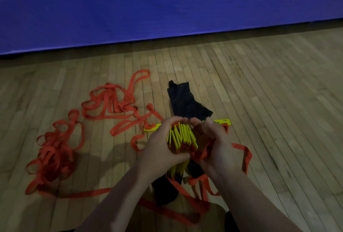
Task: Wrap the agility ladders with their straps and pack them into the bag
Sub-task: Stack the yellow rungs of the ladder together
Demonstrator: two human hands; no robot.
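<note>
Far left, a heap of loose red straps [50, 154] is lying tangled on the wooden floor [269, 101], more loops trailing toward center. Left hand [159, 144] is gripping the left side of the stacked yellow rungs [182, 136], fingers curling over the top edge. The rung bundle is sitting between both hands, held above the floor, red webbing bunching at its near end. One single yellow rung [221, 121] is lying flat on the floor just behind the hands. A black bag [185, 101] is lying crumpled behind that. Right hand [213, 142] is clamping the bundle's right side, strap draping over the wrist. Blue banner [167, 18] is running along the back.
</note>
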